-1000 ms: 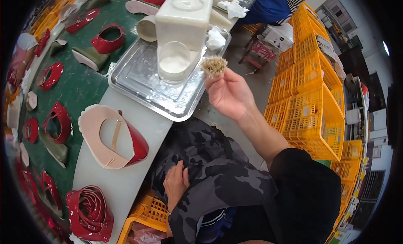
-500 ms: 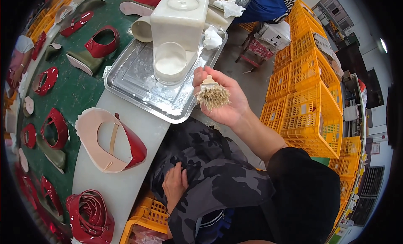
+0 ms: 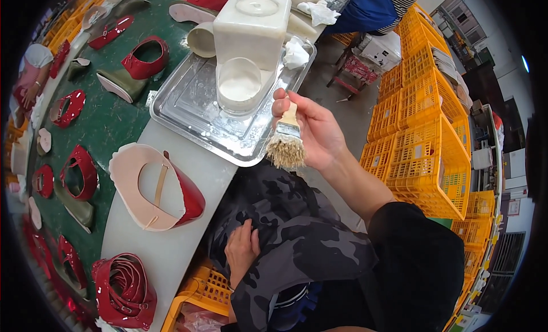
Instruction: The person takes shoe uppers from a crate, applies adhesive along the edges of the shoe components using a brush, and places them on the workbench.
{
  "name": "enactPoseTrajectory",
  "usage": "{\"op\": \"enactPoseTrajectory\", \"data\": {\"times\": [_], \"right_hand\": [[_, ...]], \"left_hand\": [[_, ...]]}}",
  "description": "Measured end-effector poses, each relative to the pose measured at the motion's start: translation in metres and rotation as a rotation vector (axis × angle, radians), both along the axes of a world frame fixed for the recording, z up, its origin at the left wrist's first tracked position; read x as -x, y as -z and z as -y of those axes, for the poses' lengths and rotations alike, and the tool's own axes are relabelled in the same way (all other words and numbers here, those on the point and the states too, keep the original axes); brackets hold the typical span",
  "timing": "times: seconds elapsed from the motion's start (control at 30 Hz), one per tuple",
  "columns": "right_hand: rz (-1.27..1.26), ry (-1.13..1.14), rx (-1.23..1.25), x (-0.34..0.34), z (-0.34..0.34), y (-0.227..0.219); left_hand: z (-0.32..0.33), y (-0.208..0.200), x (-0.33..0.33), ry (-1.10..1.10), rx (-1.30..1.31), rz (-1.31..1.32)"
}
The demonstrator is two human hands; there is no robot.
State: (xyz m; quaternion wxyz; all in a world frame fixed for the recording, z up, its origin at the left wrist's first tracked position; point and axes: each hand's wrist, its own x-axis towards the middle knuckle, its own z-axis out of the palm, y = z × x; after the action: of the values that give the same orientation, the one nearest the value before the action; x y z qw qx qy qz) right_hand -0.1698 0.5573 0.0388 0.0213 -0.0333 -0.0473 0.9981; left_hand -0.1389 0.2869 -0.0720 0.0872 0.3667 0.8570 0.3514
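Observation:
My right hand [image 3: 321, 133] grips the handle of a flat paint brush [image 3: 287, 148]. Its bristles look stiff and clumped, pointing down toward me. The brush hangs in the air just beyond the near right corner of a metal tray [image 3: 191, 139]. In that tray stands a white plastic glue container [image 3: 249, 38] with a round open mouth [image 3: 241, 83] holding white liquid. My left hand [image 3: 242, 247] rests on my camouflage apron [image 3: 319, 249], fingers extended and nothing in them. Closest on the bench is a red shoe upper [image 3: 190, 196] with a pale pink lining, standing upright.
A nested stack of red uppers [image 3: 127, 289] stands at the bench's near end. Red uppers and green shoe forms [image 3: 117, 85] cover the green surface [image 3: 111, 141] at left. Yellow crates [image 3: 419, 161] are piled on the right; another yellow crate [image 3: 202, 292] sits below the bench.
My right hand has turned the brush so its bristles tip downward and its handle and metal band show. The whole view has shifted slightly; my left hand stays on the apron.

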Motion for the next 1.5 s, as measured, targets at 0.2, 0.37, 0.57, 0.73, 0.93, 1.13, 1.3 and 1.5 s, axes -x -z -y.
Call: {"op": "enactPoseTrajectory", "data": {"times": [0.2,0.37,0.57,0.73,0.93,1.13,1.3,1.5], "right_hand": [[-0.071,-0.008,-0.037,0.001,-0.005,0.002],[-0.032,0.39,-0.604,0.004,-0.026,-0.002],[0.066,0.645,-1.164,0.014,-0.039,0.005],[0.007,0.667,-1.639,0.023,-0.029,0.013],[-0.05,0.744,-2.028,0.025,-0.026,0.031],[0.046,0.887,-1.985,0.023,-0.018,0.033],[0.088,0.948,-1.886,0.017,-0.013,0.044],[0.204,0.813,-1.954,0.0,-0.014,0.029]], "left_hand": [[-0.002,0.0,0.002,-0.02,-0.023,-0.028],[-0.002,0.0,0.004,0.008,-0.024,-0.009],[-0.002,0.004,0.005,0.01,-0.029,-0.03],[-0.004,0.003,0.006,0.009,-0.022,-0.024],[-0.007,0.003,0.012,-0.003,-0.029,-0.026],[-0.004,0.004,0.017,0.006,-0.052,-0.055],[0.001,0.005,0.013,-0.013,-0.033,-0.015],[0.002,-0.007,0.007,-0.012,-0.003,-0.001]]}}
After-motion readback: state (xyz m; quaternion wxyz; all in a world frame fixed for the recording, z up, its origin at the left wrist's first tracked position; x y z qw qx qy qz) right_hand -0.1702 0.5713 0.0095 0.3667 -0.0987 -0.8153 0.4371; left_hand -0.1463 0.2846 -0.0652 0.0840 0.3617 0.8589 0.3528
